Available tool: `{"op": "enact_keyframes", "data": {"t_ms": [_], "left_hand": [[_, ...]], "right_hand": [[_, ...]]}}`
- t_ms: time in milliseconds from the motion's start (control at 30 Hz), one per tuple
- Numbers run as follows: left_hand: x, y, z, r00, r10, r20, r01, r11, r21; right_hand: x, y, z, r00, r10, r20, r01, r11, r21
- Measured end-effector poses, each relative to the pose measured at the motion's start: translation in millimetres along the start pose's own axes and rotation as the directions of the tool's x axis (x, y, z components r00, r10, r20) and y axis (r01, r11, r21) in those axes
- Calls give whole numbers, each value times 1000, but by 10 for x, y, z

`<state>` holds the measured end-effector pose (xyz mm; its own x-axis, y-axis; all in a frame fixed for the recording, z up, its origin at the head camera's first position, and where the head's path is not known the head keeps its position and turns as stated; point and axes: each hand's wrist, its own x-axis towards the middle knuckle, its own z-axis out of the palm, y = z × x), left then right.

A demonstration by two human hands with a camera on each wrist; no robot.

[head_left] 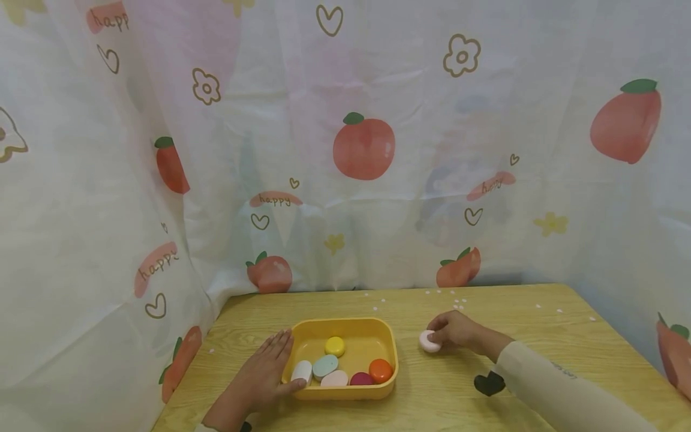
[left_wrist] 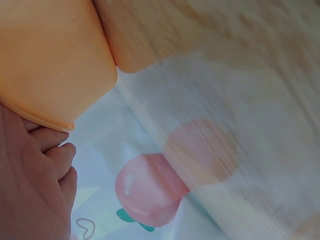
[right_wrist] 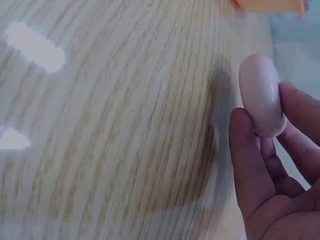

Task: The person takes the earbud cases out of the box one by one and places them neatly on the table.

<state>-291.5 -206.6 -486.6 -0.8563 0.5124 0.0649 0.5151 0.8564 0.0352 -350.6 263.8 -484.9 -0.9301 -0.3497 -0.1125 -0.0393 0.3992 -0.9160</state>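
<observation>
My right hand (head_left: 452, 329) pinches a smooth, pale pink rounded disc (right_wrist: 261, 95) between thumb and fingers. In the right wrist view the disc stands on edge, close over the table. At the left end of a yellow plastic tray (head_left: 342, 393), my left hand (head_left: 263, 373) rests against the rim with straight fingers, its thumb at the front corner. Inside the tray lie a yellow disc (head_left: 335, 346), a light blue disc (head_left: 326, 365), a white piece (head_left: 302, 372), another pale pink disc (head_left: 335, 379), a dark magenta disc (head_left: 361, 379) and an orange disc (head_left: 380, 371).
Wood-grain table (head_left: 432, 396) under both hands. Small white petal-like bits (head_left: 456, 303) are scattered towards its back edge. A dark heart-shaped patch (head_left: 489, 383) shows beside the right sleeve (head_left: 561, 384). A fruit-printed white curtain (head_left: 410, 234) hangs behind and at both sides.
</observation>
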Motion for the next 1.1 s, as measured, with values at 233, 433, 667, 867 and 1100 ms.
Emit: {"op": "enact_keyframes", "data": {"t_ms": [233,433,667,867,1100], "left_hand": [[0,-1,-7,1000,-6,11,6,1000,-6],[1,3,-2,1000,-9,4,9,1000,-17],[7,-9,13,1000,-15,7,15,1000,-15],[7,-9,14,1000,-18,6,18,1000,-14],[13,-6,27,1000,-23,13,23,1000,-6]], "right_hand": [[29,4,24,1000,-5,-29,2,997,-81],[27,3,52,998,3,-62,-11,991,-133],[31,-6,66,996,10,-90,-25,985,-170],[12,-45,78,992,11,-129,-38,978,-203],[-9,-78,93,983,24,-181,-66,970,-232]]}}
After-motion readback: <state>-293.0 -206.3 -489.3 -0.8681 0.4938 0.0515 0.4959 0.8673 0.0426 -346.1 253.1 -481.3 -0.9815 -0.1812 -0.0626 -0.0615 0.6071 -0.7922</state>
